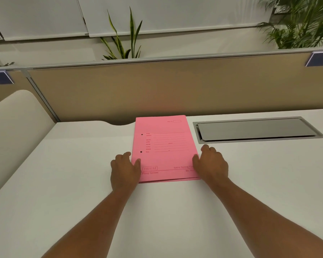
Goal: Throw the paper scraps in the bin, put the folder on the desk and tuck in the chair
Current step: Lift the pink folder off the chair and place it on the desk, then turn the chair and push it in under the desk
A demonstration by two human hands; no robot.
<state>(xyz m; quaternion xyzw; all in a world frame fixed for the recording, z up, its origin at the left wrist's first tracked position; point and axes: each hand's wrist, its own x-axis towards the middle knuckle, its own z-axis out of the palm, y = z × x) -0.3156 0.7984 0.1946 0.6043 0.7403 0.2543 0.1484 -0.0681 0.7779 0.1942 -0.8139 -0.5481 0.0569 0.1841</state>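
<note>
A pink folder (164, 148) lies flat on the white desk (82, 183), its far edge near the partition. My left hand (124, 171) rests on the desk against the folder's left near corner, thumb on its cover. My right hand (211, 163) holds the right near corner the same way, thumb on top and fingers along the edge. No paper scraps, bin or chair are in view.
A grey metal cable hatch (257, 129) is set into the desk right of the folder. A tan partition (157, 90) runs along the back, with plants (125, 40) behind it. A cream divider (11, 131) rises at the left.
</note>
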